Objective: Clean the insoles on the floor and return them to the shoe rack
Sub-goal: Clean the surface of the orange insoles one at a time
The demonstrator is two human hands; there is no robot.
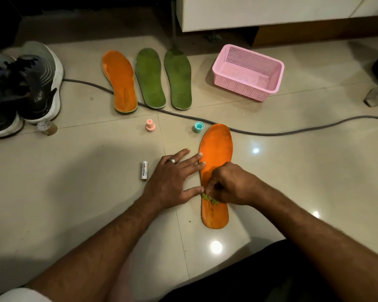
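An orange insole (217, 149) lies lengthwise on the tiled floor in front of me. My right hand (229, 184) is curled over its middle, gripping a small green scrubber (208, 199) pressed onto the insole. My left hand (175, 179) lies flat on the floor beside it, fingers straight, with fingertips and thumb touching the insole's left edge. Farther back, a second orange insole (120, 81) and two green insoles (150, 78) (177, 78) lie side by side.
A pink plastic basket (248, 71) stands at back right. A grey cable (271, 131) crosses the floor behind the near insole. A pink cap (150, 125), a teal cap (198, 127) and a white tube (144, 170) lie nearby. Dark sneakers (24, 88) sit at left.
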